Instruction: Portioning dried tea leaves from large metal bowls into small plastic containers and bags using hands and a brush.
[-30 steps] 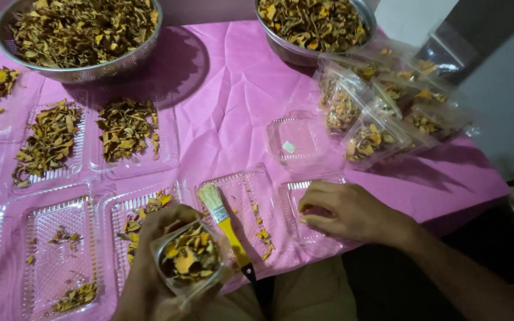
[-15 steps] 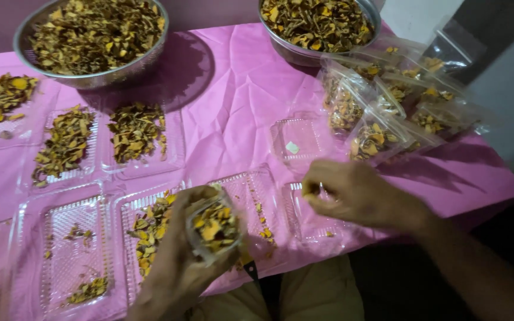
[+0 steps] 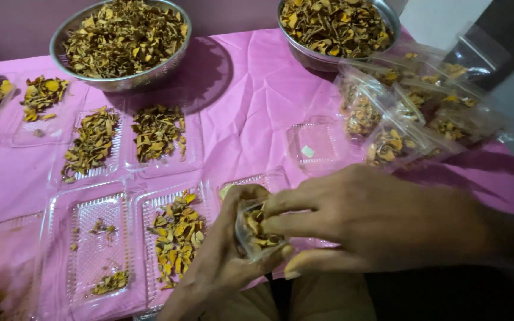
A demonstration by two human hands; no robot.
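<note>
My left hand (image 3: 218, 267) grips a small clear plastic bag (image 3: 256, 232) filled with dried yellow-brown pieces, low in the middle of the head view. My right hand (image 3: 382, 223) meets it from the right, fingers closed on the bag's upper edge. Just left of the bag lies a clear plastic tray (image 3: 150, 205) holding a heap of the same dried pieces (image 3: 176, 235). The brush seen earlier is hidden behind my hands.
Two steel bowls (image 3: 60, 50) (image 3: 295, 50) heaped with dried pieces stand at the back on the pink tablecloth (image 3: 251, 95). Several clear trays lie at left, some partly filled. A pile of filled clear bags (image 3: 406, 113) sits at right, beside an empty tray (image 3: 316, 145).
My right hand moved left from the table onto the bag. My left hand turned the bag upright and brought it up toward the right hand.
</note>
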